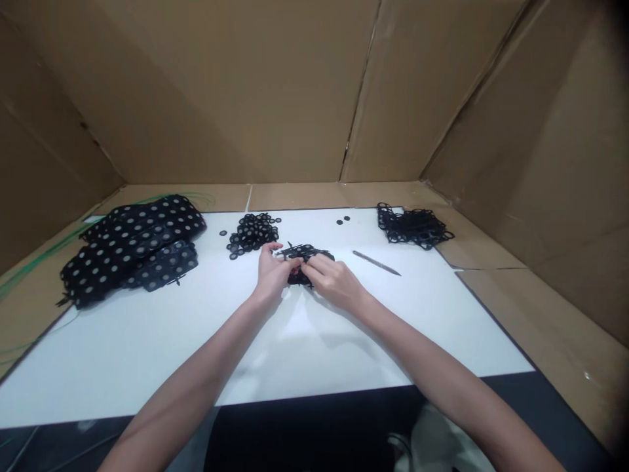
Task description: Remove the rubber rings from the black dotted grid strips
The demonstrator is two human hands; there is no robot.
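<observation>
A black perforated sheet of rings [307,254] lies on the white board [147,334] at its middle. My left hand [271,272] grips the sheet's left end with fingers curled. My right hand [334,280] pinches the same sheet from the right, its fingers closed over it and hiding part of it. A pile of loose black rings [252,232] lies just behind my left hand.
A stack of black sheets with pale dots [130,248] fills the left side. A tangle of emptied black frames [413,226] sits at the back right. A thin grey tool [376,263] lies right of my hands. Cardboard walls [246,92] surround the board.
</observation>
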